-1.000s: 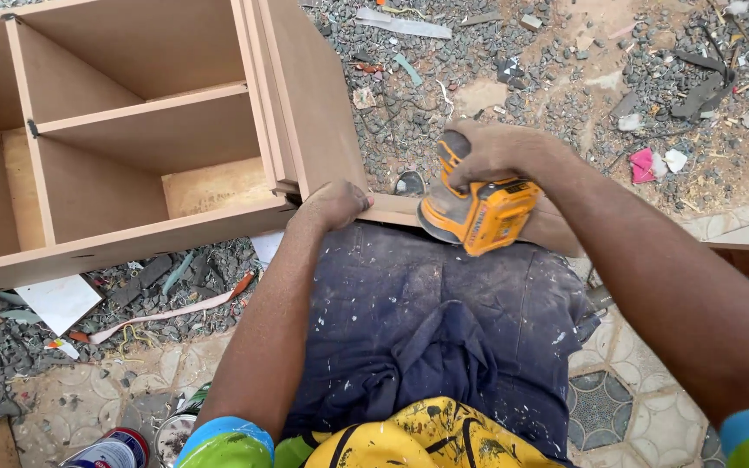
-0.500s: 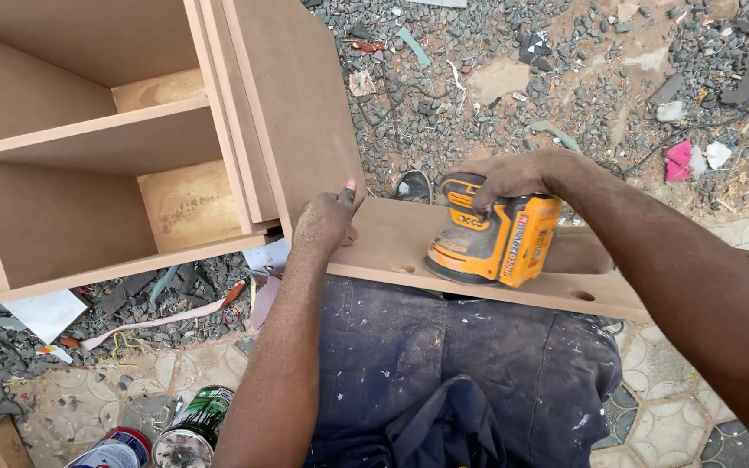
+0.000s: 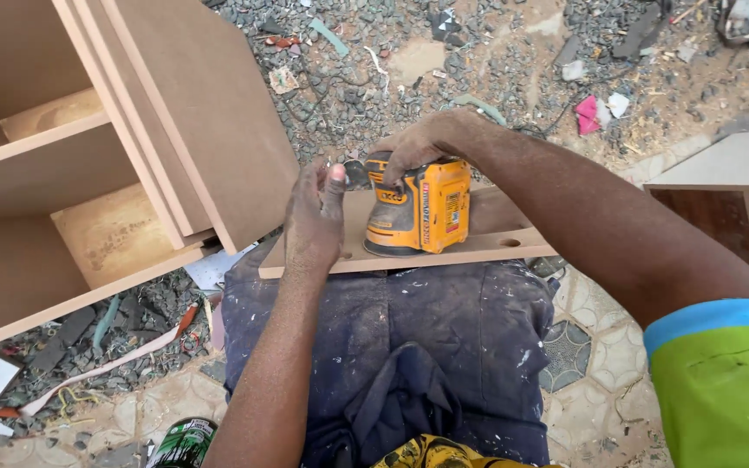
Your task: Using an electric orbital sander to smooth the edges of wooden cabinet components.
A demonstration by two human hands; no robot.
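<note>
— Sander (image 3: 418, 208) in the middle of the frame, one only, right hand (image 3: 426, 143) wrapped over its top to press it flat on the board (image 3: 496, 238).

— And the left hand (image 3: 314, 217)?

— Fingers together, laid flat on the board's left end, steadying it across the lap.

— How many boards?

— One on the knees, with two holes showing. One cabinet (image 3: 62, 173) at upper left, one can (image 3: 184, 442) at the bottom.
</note>
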